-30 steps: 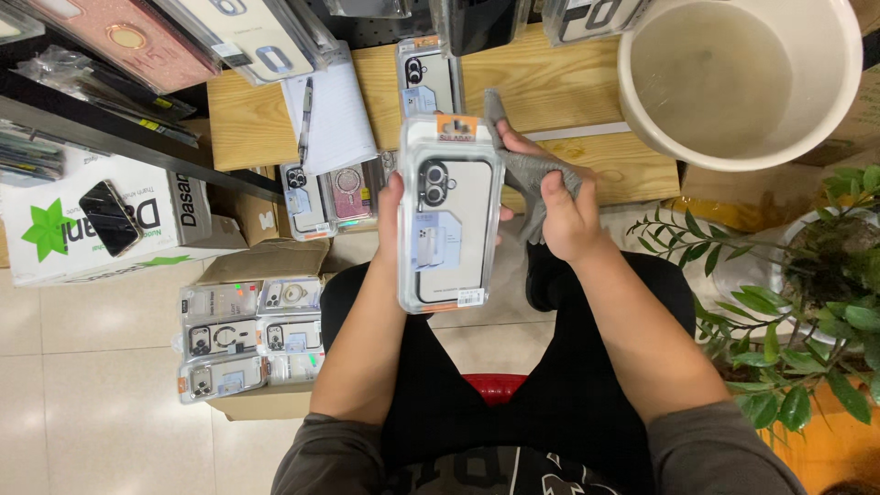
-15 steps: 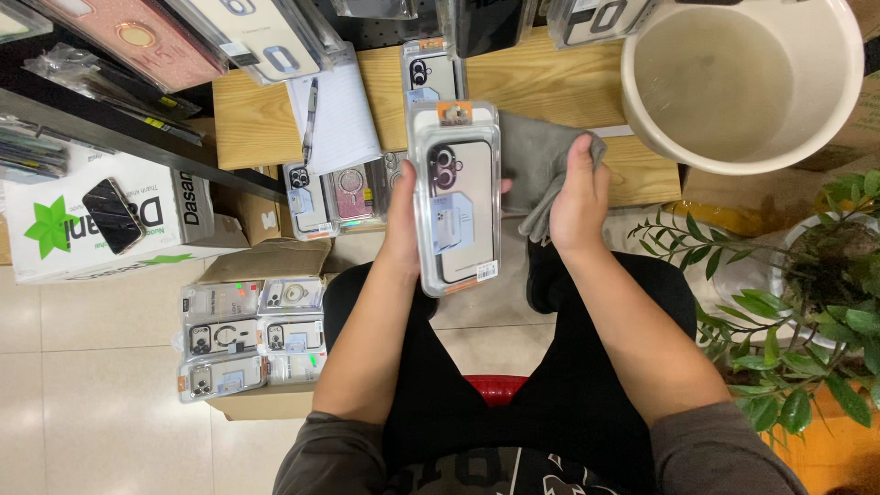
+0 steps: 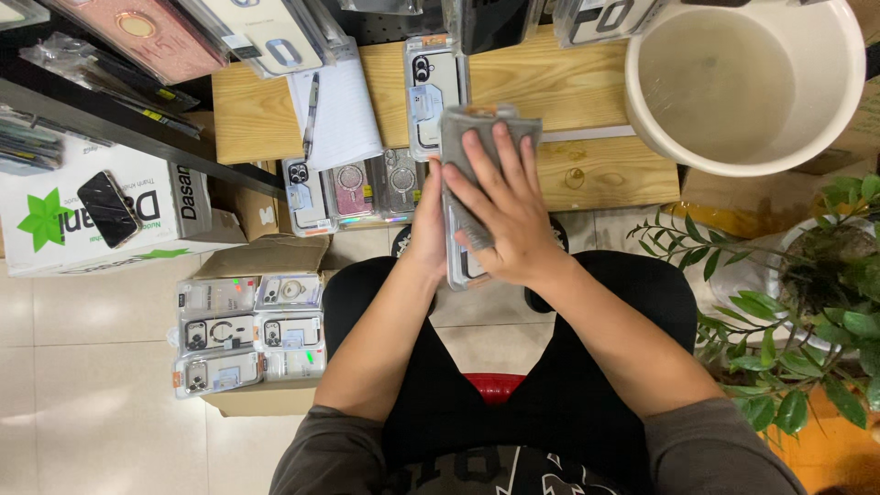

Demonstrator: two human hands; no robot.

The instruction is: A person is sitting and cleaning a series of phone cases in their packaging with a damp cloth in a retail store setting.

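A seated person's left hand (image 3: 423, 220) grips the side of a clear packaged phone case (image 3: 458, 261), holding it upright over the lap, just in front of the wooden table (image 3: 587, 92). The right hand (image 3: 500, 206) lies flat, fingers spread, pressing a grey cloth (image 3: 463, 128) against the face of the case; the cloth covers most of the package, so only its lower edge and left side show.

On the table, at its right end, stands a large white bucket (image 3: 852, 82), its inside pale and apparently lined with clear film; whether it holds liquid cannot be told. At the table's middle lies another packaged phone case (image 3: 431, 82), and left of it a white notepad (image 3: 344, 115) with a pen (image 3: 312, 105) resting on it.

Below the table's left end, an open cardboard box (image 3: 252, 335) on the tiled floor holds rows of packaged cases in clear wrappers. A white carton (image 3: 101, 211) sits left of the table, and a potted plant (image 3: 807, 302) stands below its right end.
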